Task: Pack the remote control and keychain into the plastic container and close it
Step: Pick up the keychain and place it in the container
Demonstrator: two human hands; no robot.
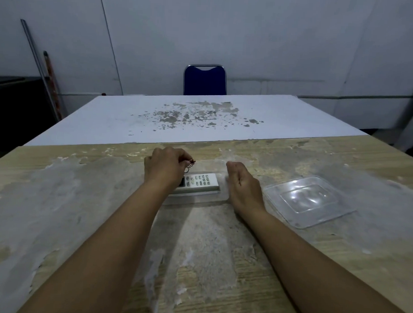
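A clear plastic container [214, 162] stands open on the worn wooden table, its walls hard to see. A white remote control [201, 182] lies inside it, buttons up. My left hand [165, 167] hovers over the container's left end and pinches a small keychain [189, 165], whose chain and ring dangle above the remote. My right hand [243, 184] rests against the container's right side, fingers together, holding nothing. The clear lid [310, 199] lies flat on the table to the right of that hand.
A white table [178, 118] with chipped paint adjoins the far edge of the wooden one. A blue chair [204, 80] stands behind it by the wall. Poles [43, 68] lean at the far left beside a dark cabinet.
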